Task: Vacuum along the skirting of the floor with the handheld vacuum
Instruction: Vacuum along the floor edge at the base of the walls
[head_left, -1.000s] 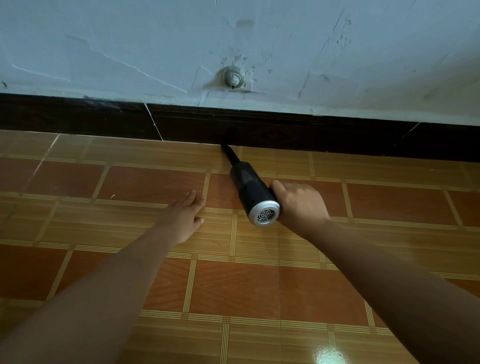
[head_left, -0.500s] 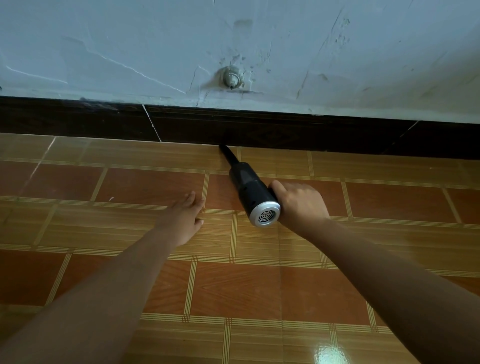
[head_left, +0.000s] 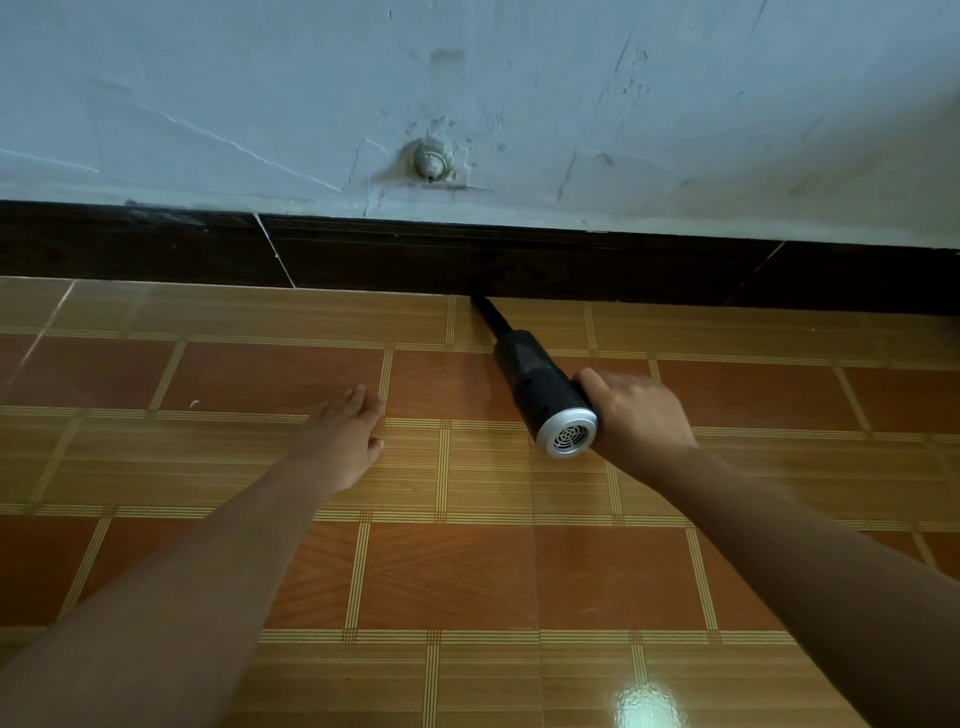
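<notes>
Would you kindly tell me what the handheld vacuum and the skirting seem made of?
Handheld vacuum: likely black plastic, smooth with a dull sheen; its vented end cap looks silvery, perhaps metal. Skirting: dark pieces with pale joint lines, probably tile; uncertain.

A black handheld vacuum (head_left: 540, 387) with a silver, grilled rear cap meets dark brown skirting (head_left: 519, 267). The floor (head_left: 467, 571) shows orange-brown tiles between striped tan bands, under a pale blue-grey wall (head_left: 675, 104).

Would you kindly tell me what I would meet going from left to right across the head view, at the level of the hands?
Left hand flat on the floor tiles → handheld vacuum → right hand gripping its rear end.
</notes>
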